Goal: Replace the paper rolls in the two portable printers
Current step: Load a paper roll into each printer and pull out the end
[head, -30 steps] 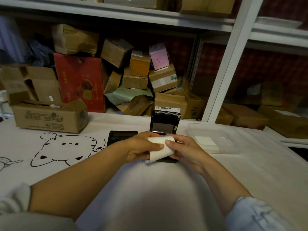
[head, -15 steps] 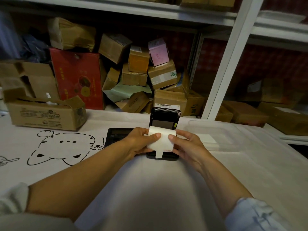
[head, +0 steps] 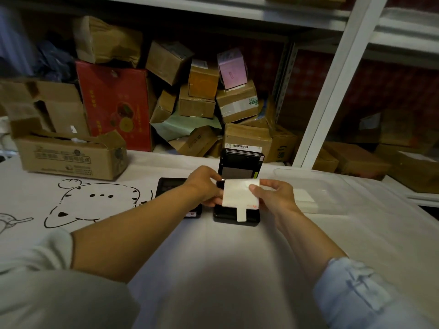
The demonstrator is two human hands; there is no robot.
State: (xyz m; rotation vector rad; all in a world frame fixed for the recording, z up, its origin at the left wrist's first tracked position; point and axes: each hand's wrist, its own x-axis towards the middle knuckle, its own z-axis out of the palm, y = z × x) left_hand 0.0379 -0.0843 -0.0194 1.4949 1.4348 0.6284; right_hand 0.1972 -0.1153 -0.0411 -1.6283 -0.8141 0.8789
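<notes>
A black portable printer (head: 240, 216) lies on the table with its lid (head: 241, 163) standing open. Just above its open bay I hold a white paper roll (head: 237, 194) level, a short tab of paper hanging from its front edge. My left hand (head: 205, 185) grips the roll's left end. My right hand (head: 273, 194) pinches the right end, thumb on top. A second black printer (head: 169, 187) lies flat to the left, partly hidden behind my left wrist.
A clear plastic bin (head: 332, 184) with white paper inside sits to the right. An open cardboard box (head: 69, 156) stands at the table's back left. Piled cartons (head: 197, 98) fill the shelf behind. A white shelf post (head: 332, 86) rises at the right.
The roll has turned from tilted to level and moved back over the open printer. Its paper tab now hangs down in front. Both hands kept hold of it.
</notes>
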